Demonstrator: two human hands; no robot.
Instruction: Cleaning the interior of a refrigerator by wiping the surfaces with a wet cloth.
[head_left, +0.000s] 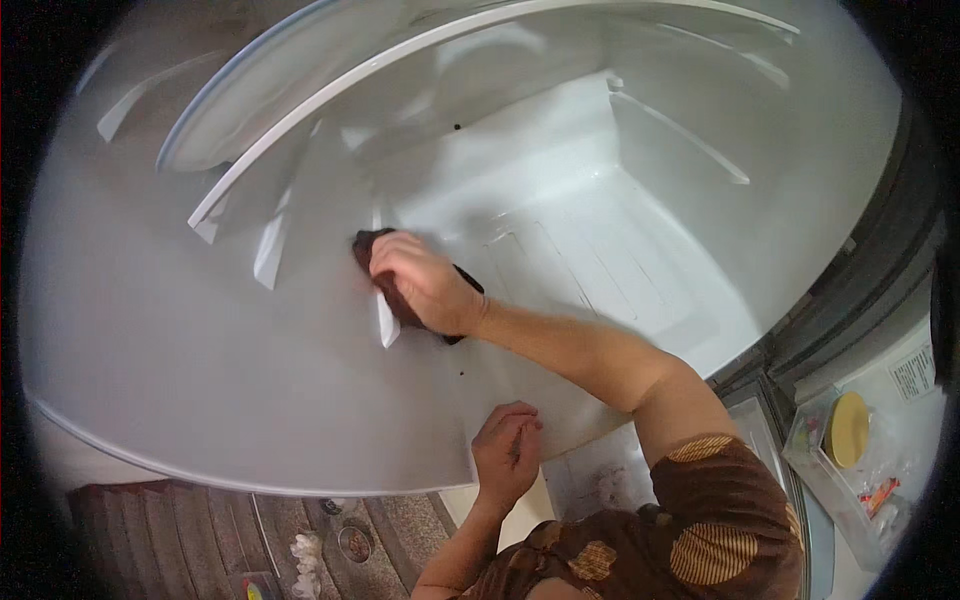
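My right hand (424, 281) is closed on a dark brown cloth (401, 304), pressed against the side wall of a white refrigerator interior (300, 375). The cloth lies over a moulded shelf rail (388, 326), whose lower end shows below it. My left hand (510, 454) is lower down, near the interior's front edge, with its fingers curled in and nothing visible in them. A long white ledge (337, 94) curves across the top of the view, and the ribbed floor (577, 262) of the interior lies to the right of the cloth.
At the right, a clear door bin (832, 487) holds a round yellow lid (849, 430) and an orange packet (879, 496). At lower left are a striped grey-brown surface (172, 532), a crumpled white item (306, 562) and a small round metal dish (355, 544).
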